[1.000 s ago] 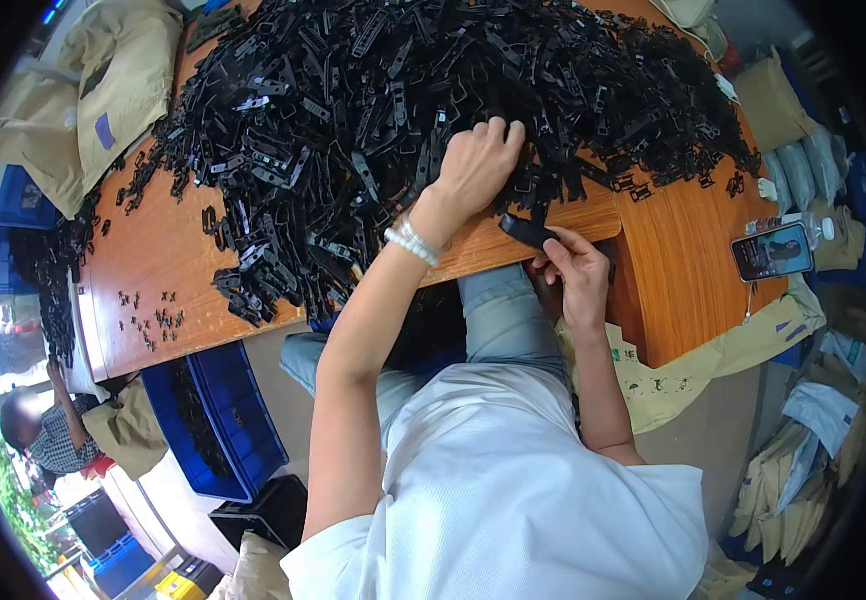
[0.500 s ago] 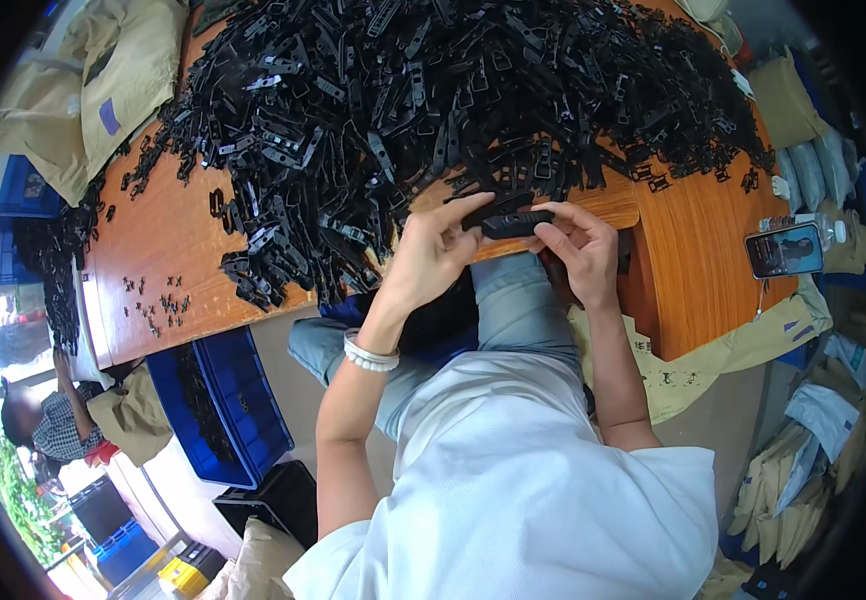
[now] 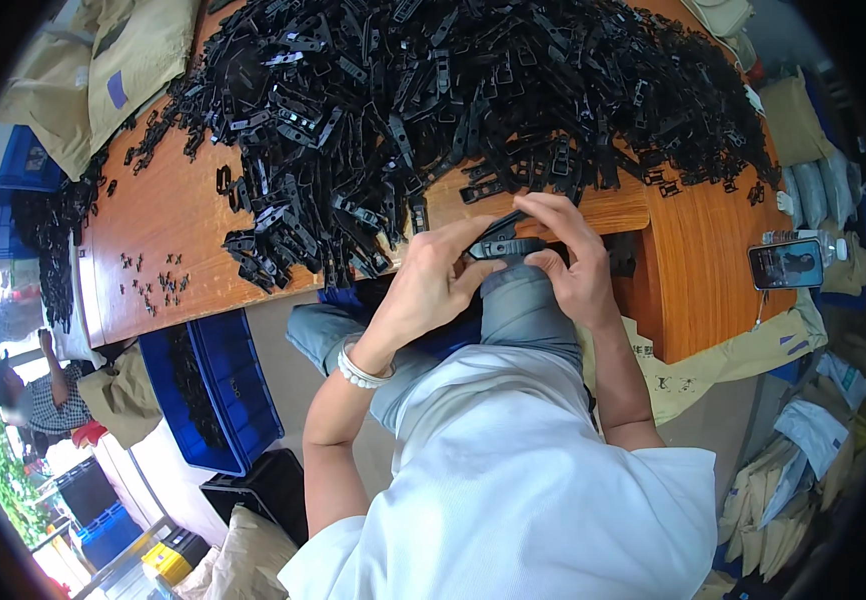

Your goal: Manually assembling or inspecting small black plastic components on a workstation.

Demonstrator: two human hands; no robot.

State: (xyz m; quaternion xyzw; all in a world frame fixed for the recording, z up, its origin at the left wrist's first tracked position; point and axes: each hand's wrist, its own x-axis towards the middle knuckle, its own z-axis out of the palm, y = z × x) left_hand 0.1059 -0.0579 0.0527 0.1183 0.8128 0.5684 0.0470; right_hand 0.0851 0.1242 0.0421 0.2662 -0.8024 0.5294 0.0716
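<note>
In front of my lap, just past the table's near edge, both hands grip a long black plastic part (image 3: 505,248). My left hand (image 3: 427,290) pinches its left end between thumb and fingers. My right hand (image 3: 575,262) closes on the right end, fingers curled over the top and thumb below. A second dark strip shows just behind it, between the fingertips; whether the two are joined I cannot tell. Beyond my hands, a large heap of similar black plastic parts (image 3: 393,110) covers much of the wooden table (image 3: 168,210).
Several tiny black pieces (image 3: 158,283) lie at the table's left. A phone (image 3: 786,264) stands at the right, near an open recess in the table. Blue crates (image 3: 253,390) and a paper sack (image 3: 138,80) are on the left. Another person (image 3: 48,390) sits far left.
The black part has come slightly lower, toward my lap, and turned. My right fingers have moved up over its top, and my left hand has shifted a little right.
</note>
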